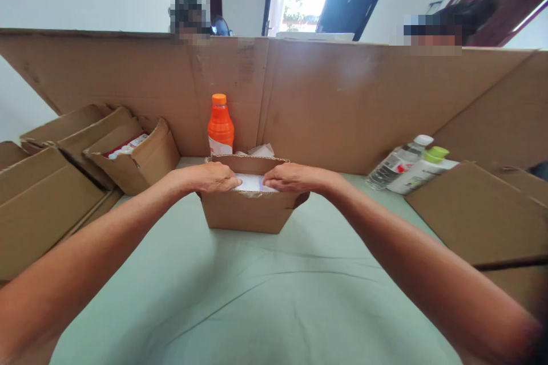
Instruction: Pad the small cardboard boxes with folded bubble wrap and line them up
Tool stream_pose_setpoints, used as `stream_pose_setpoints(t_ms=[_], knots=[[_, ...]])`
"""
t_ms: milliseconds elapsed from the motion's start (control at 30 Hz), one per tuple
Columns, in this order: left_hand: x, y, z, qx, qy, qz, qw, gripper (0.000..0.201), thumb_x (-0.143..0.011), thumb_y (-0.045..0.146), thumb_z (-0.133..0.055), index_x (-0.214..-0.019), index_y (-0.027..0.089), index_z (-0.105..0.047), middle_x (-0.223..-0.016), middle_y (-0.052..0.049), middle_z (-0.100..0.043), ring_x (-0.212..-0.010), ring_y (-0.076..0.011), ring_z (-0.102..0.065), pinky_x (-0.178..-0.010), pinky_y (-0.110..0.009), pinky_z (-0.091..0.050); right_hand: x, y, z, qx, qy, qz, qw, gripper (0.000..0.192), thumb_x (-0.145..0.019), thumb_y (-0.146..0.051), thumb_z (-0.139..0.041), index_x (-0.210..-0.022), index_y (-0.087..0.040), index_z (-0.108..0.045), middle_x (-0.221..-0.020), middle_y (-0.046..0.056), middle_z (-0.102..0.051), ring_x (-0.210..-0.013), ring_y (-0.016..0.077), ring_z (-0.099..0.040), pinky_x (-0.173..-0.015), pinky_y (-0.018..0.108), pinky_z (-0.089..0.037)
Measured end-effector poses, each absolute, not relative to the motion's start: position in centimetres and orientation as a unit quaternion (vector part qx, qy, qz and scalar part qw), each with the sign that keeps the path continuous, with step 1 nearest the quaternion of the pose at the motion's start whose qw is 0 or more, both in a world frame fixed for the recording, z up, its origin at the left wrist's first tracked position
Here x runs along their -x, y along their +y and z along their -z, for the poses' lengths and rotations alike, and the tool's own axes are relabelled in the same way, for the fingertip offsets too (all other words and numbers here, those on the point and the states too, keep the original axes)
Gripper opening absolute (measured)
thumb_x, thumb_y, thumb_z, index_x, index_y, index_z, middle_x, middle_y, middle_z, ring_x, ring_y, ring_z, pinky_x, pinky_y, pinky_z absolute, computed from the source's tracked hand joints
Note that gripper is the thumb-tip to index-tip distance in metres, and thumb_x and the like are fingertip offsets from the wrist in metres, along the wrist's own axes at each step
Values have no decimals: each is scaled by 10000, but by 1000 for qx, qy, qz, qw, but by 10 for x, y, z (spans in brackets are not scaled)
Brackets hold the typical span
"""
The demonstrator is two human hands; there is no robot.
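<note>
An open cardboard box (244, 212) stands on the green cloth in front of me. Inside its opening lies a flat white packet (249, 182), with its ends covered by my hands. My left hand (215, 177) reaches over the box's left end, fingers curled, its tip at the packet's left end. From the other side my right hand (287, 177) comes in the same way, closed at the packet's right end. The undersides of both hands are hidden. Behind the box is an orange bottle (221, 125), with a crumpled clear wrapper (262, 151) beside it.
Several cardboard boxes (43, 205) crowd the left side; a smaller one (156, 154) holds red-and-white packs. At right lie a clear bottle (396, 165), a white bottle with green cap (415, 174) and another box (479, 214). Behind a cardboard wall (325, 97) are two people.
</note>
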State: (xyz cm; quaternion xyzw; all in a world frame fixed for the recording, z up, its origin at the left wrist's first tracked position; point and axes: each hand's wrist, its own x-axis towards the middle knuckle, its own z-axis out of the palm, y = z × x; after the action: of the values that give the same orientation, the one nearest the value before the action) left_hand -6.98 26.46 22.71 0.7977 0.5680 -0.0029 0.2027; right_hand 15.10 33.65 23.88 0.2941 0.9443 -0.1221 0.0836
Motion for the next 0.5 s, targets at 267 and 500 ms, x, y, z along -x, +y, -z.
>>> stream_pose_setpoints(t_ms=[267,500], knots=[[103,189,-198,-647,665,-369,57,349,-905,464,-485,-1066,231,-689,-1048,-48,-714,-972,-240,-654,-809,-322,-506,-236,291,-210,-419,846,169,-285,300,-953,-365,-493,-937,-200,-743,-930,38,-763,-850,191,-677,-707,278,-474],[106,162,-89,-491,673,-480,273,794,-727,514,-696,-1418,198,-464,-1415,-169,-571,-1211,-317,-618,-878,-436,-574,-230,276,-97,-477,780,303,-269,537,-791,-422,-650,-1273,-195,-579,-1195,125,-712,-930,249,-703,-710,347,-555]])
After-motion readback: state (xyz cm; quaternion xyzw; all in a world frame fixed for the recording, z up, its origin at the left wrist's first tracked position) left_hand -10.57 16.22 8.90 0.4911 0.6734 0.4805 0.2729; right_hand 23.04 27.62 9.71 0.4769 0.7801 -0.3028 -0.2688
